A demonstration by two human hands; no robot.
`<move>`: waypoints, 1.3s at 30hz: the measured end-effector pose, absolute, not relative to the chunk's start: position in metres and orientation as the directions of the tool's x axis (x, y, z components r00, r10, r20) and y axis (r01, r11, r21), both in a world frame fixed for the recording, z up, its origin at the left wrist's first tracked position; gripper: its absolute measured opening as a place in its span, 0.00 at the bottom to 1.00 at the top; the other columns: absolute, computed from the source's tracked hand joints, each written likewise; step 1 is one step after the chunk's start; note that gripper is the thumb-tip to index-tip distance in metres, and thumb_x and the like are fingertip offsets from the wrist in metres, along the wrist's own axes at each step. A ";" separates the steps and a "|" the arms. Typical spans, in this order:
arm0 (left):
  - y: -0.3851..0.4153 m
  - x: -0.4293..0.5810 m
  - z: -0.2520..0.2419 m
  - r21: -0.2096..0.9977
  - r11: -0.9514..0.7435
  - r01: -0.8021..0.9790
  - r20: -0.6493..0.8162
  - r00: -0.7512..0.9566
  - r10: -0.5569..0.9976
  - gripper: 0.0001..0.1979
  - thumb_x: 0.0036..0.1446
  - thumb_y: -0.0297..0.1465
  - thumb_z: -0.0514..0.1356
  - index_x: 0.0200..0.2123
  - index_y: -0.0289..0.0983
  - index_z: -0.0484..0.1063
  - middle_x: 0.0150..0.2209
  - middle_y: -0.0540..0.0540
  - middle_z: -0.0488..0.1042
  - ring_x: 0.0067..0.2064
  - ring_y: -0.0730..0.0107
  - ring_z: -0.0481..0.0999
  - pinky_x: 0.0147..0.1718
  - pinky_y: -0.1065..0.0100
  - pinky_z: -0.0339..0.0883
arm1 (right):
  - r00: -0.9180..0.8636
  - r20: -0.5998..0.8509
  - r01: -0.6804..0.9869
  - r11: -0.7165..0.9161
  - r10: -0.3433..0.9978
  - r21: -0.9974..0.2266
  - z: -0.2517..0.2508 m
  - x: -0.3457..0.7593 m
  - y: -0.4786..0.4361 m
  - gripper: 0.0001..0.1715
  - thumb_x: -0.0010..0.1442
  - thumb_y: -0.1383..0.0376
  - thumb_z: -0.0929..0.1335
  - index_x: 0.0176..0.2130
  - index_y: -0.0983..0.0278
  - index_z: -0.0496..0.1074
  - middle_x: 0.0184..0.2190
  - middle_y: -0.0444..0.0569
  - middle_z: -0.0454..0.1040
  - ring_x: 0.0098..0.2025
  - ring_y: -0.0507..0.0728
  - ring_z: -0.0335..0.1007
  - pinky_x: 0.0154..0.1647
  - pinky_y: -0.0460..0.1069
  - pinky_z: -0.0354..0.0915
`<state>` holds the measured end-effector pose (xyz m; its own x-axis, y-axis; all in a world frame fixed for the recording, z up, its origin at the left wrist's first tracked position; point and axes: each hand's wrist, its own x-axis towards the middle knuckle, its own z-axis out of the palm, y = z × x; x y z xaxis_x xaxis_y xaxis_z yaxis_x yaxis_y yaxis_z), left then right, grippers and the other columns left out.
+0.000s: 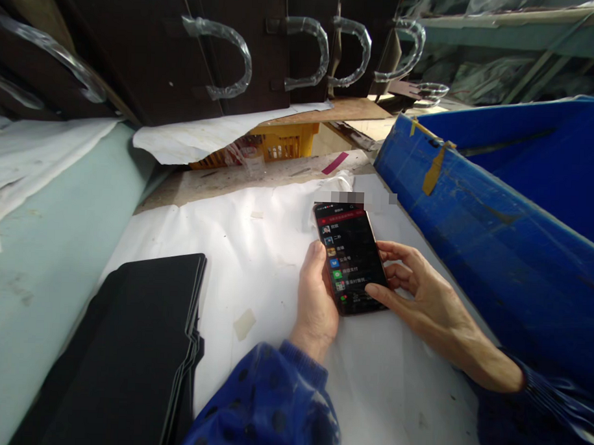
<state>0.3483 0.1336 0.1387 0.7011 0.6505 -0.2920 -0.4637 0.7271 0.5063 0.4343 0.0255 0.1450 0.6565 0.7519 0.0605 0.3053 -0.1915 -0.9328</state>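
Observation:
A dark smartphone [357, 260] with a lit list on its screen is tilted up toward me above white paper. My left hand [316, 301] is closed around its left side, the thumb along the edge and the other fingers hidden behind. On the opposite side, my right hand [433, 305] has its fingers curled at the phone's right edge, and its thumb lies over the lower right of the screen. To the left of my hands rests a stack of black flat cut pieces [127, 333] with notched edges.
White paper [247, 247] covers the work surface. A blue bin [473, 196] borders the right. Behind stand dark brown panels [254, 52] with plastic-wrapped curved handles [244, 58], above a yellow crate [285, 144]. A pale green surface [47, 253] lies at left.

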 end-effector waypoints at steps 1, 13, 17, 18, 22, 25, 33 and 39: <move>0.134 0.348 0.139 0.505 0.730 -0.461 -0.299 0.700 0.649 0.14 0.65 0.39 0.55 0.38 0.36 0.74 0.33 0.46 0.79 0.39 0.60 0.80 0.49 0.56 0.71 | 0.654 0.072 0.313 -0.183 0.753 -0.932 0.145 0.435 0.025 0.36 0.54 0.48 0.75 0.55 0.60 0.65 0.39 0.51 0.76 0.37 0.59 0.76 0.38 0.55 0.75; 0.134 0.348 0.136 0.515 0.722 -0.462 -0.300 0.692 0.657 0.12 0.62 0.40 0.57 0.37 0.38 0.74 0.34 0.48 0.77 0.38 0.62 0.77 0.46 0.60 0.69 | 0.634 0.089 0.323 -0.159 0.768 -0.933 0.144 0.435 0.024 0.31 0.59 0.48 0.72 0.55 0.60 0.65 0.40 0.51 0.76 0.37 0.58 0.76 0.38 0.54 0.75; 0.134 0.348 0.137 0.520 0.706 -0.481 -0.293 0.675 0.677 0.11 0.65 0.37 0.56 0.35 0.37 0.73 0.32 0.50 0.75 0.35 0.68 0.74 0.42 0.65 0.69 | 0.635 0.096 0.341 -0.167 0.766 -0.925 0.144 0.435 0.024 0.30 0.60 0.49 0.71 0.55 0.60 0.65 0.41 0.51 0.76 0.37 0.58 0.76 0.37 0.53 0.74; 0.134 0.348 0.138 0.516 0.708 -0.482 -0.293 0.678 0.675 0.11 0.65 0.37 0.55 0.35 0.37 0.72 0.32 0.50 0.75 0.34 0.69 0.74 0.42 0.65 0.69 | 0.634 0.094 0.341 -0.169 0.767 -0.925 0.144 0.435 0.024 0.30 0.60 0.49 0.71 0.55 0.60 0.65 0.41 0.51 0.76 0.37 0.58 0.76 0.37 0.53 0.74; 0.133 0.348 0.139 0.518 0.714 -0.472 -0.301 0.680 0.668 0.13 0.66 0.37 0.54 0.38 0.36 0.74 0.32 0.49 0.75 0.33 0.69 0.74 0.43 0.63 0.71 | 0.637 0.082 0.330 -0.174 0.767 -0.928 0.146 0.434 0.023 0.29 0.60 0.49 0.71 0.55 0.60 0.65 0.41 0.51 0.76 0.37 0.58 0.76 0.37 0.54 0.74; 0.133 0.348 0.139 0.521 0.719 -0.460 -0.306 0.686 0.660 0.15 0.66 0.38 0.54 0.39 0.34 0.76 0.32 0.48 0.76 0.32 0.69 0.73 0.41 0.63 0.71 | 0.636 0.075 0.320 -0.175 0.768 -0.931 0.148 0.433 0.022 0.30 0.60 0.49 0.71 0.55 0.60 0.65 0.41 0.52 0.76 0.38 0.59 0.77 0.38 0.54 0.74; 0.134 0.349 0.137 0.488 0.742 -0.459 -0.313 0.702 0.640 0.17 0.67 0.38 0.53 0.36 0.35 0.76 0.32 0.47 0.78 0.33 0.67 0.75 0.43 0.61 0.72 | 0.624 0.099 0.343 -0.158 0.775 -0.926 0.144 0.435 0.022 0.28 0.61 0.51 0.70 0.55 0.60 0.64 0.41 0.52 0.75 0.39 0.59 0.76 0.39 0.54 0.74; 0.134 0.349 0.137 0.487 0.746 -0.453 -0.316 0.705 0.635 0.18 0.67 0.39 0.53 0.37 0.34 0.78 0.34 0.45 0.80 0.34 0.65 0.77 0.45 0.59 0.72 | 0.621 0.084 0.322 -0.155 0.779 -0.934 0.143 0.435 0.023 0.28 0.62 0.52 0.70 0.56 0.60 0.64 0.43 0.53 0.75 0.40 0.59 0.76 0.39 0.54 0.74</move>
<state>0.3492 0.1338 0.1373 0.7052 0.6345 -0.3163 -0.4530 0.7465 0.4874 0.4348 0.0227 0.1433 0.6211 0.7792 0.0843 0.3217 -0.1553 -0.9340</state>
